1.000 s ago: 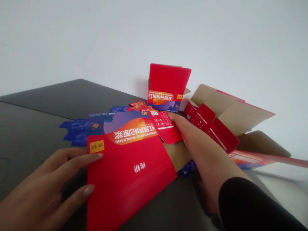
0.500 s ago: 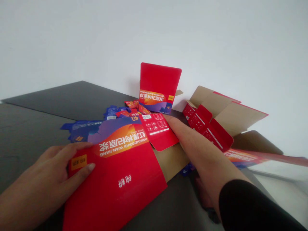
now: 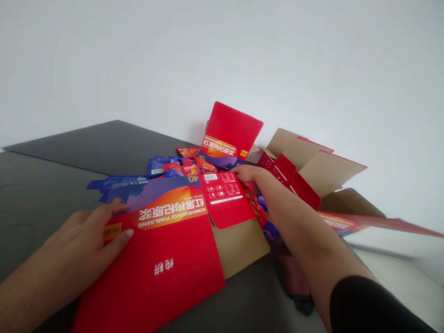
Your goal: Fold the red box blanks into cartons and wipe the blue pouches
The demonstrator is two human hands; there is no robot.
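Note:
A flattened red printed carton [image 3: 166,249] with a tan cardboard inner flap lies on the dark table, its lettering upside down to me. My left hand [image 3: 86,236] rests flat on its red face, fingers apart over the small orange label. My right hand [image 3: 248,175] reaches across the far side, fingertips touching the top edge of a red panel [image 3: 225,199] printed with white icons and a barcode. Neither hand closes on anything. Behind them, an upright red carton panel [image 3: 231,132] stands tilted.
Several small red and blue packets [image 3: 187,165] lie past the carton, beside a flat blue printed blank [image 3: 120,185]. An open tan-and-red carton [image 3: 305,171] sits to the right. The dark table [image 3: 69,157] meets a white wall behind; a dark item lies below my right forearm.
The large carton has turned and slid up and to the right under my left hand. My right hand has drawn back toward the far panel, showing more packets beside my wrist. The upright panel now leans.

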